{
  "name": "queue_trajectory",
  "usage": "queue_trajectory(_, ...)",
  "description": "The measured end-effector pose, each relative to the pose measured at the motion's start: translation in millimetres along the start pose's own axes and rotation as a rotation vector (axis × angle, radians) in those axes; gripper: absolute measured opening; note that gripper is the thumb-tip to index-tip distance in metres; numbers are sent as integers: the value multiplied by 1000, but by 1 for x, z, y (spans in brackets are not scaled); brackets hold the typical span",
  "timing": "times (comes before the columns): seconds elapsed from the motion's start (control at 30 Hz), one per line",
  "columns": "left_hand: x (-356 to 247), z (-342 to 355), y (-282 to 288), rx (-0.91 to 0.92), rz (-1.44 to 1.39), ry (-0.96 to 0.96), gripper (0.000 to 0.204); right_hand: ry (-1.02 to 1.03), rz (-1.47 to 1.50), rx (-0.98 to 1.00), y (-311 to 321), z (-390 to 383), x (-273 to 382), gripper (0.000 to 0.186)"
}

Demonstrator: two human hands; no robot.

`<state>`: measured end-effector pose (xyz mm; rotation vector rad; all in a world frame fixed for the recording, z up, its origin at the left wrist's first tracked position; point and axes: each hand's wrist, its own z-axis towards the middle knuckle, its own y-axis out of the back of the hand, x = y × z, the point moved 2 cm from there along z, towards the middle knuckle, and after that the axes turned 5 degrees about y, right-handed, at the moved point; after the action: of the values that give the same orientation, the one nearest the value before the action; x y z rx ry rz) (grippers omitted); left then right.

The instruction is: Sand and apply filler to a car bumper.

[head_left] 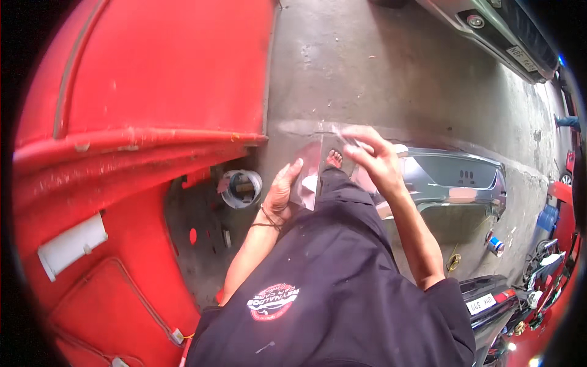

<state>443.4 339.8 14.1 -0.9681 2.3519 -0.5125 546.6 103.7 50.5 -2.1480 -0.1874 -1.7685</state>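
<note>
Over the concrete floor, a plate clasped in the left hand

On the far left, a red metal body carries a pale rectangular piece. Just beside it stands a white bucket (its contents are hard to make out). Next comes the left hand, partly closed around the left edge of a thin, pinkish plate, thumb along the edge; a whitish patch shows on the plate. Right of the plate, apart from it, the right hand is raised, fingers bent and thumb drawn toward them; the fingertips are blurred, so I cannot tell whether they grasp something thin. Farther right lie a grey car panel and a blue-and-white can.
</note>
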Motion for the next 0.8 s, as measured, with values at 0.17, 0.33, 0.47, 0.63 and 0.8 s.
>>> queue_trajectory(0.17, -75, 68, -40, 126, 62, -109, 34, 186, -323, 243, 15, 22, 42, 39)
queue_trajectory(0.33, -138, 114, -101, 327, 338, 62, 42, 98, -232, -154, 58, 120, 40, 36)
queue_trajectory(0.47, -207, 152, -169, 381, 314, 78, 44, 40, 494, -549, 120, 190, 37, 42)
queue_trajectory(0.63, -293, 233, -252, 425, 383, -260, 44, 163, 898, -595, 125, 225, 81, 49)
queue_trajectory(0.8, -332, 328, -364, 413, 397, -471, 49, -18, 846, -496, 120, 292, 109, 50)
